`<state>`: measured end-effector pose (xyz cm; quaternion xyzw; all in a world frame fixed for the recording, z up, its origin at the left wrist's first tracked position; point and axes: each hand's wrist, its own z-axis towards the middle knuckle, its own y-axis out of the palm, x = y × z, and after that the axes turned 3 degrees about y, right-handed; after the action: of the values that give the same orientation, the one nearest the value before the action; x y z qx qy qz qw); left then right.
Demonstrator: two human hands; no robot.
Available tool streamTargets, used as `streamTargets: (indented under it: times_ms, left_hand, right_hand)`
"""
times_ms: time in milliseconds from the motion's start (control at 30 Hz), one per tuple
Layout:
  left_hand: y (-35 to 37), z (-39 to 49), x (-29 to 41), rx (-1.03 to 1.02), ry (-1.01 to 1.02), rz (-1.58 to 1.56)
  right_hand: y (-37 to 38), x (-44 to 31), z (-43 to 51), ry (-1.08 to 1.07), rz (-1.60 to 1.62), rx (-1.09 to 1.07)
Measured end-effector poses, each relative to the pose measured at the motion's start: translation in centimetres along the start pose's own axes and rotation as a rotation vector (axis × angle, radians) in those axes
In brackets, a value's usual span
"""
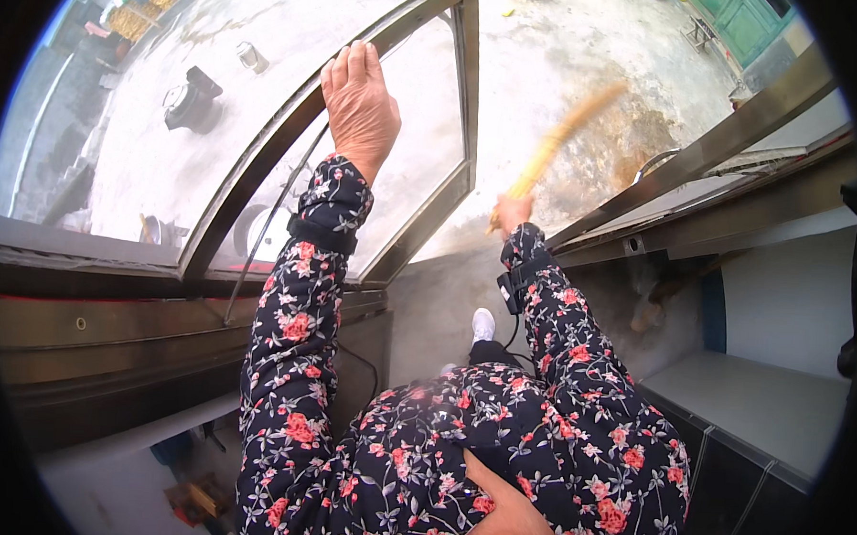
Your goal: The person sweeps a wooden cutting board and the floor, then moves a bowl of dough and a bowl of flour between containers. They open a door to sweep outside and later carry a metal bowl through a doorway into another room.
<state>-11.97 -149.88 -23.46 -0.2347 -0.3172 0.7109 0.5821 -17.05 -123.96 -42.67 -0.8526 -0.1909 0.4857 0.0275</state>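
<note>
My left hand (362, 103) rests raised on the frame of an outward-swung glazed door (242, 134), its fingers curled over the metal edge. Whether they grip it firmly is hard to tell. Ahead and to the right, my right hand (513, 212) is closed around a long, slightly curved yellow stick-like object (548, 152). Motion blurs its far end, and its material cannot be told. It points forward and to the right over the pale ground of the yard (508, 77). Both forearms wear dark floral sleeves with black wrist straps.
A second metal-framed door panel (699, 154) slants along the right side, above a grey cabinet top (759, 404). Outside stand a dark bucket-like container (194, 107), a small pale container (251, 57) and a low stool (699, 32). My white shoe (483, 324) is in the doorway.
</note>
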Motion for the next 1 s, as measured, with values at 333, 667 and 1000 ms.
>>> streamTargets:
  times_ms: [333, 667, 1000]
  left_hand:
    - [0.0, 0.7, 1.2, 0.003, -0.001, -0.007]
    - [-0.2, 0.2, 0.7, -0.013, -0.002, -0.002]
    - [0.1, 0.4, 1.2, 0.007, 0.027, 0.012]
  right_hand:
    - [-0.9, 0.3, 1.7, 0.039, -0.258, -0.166]
    - [-0.2, -0.1, 1.7, 0.144, 0.083, -0.039]
    - [-0.5, 0.3, 1.1, 0.041, 0.278, 0.097]
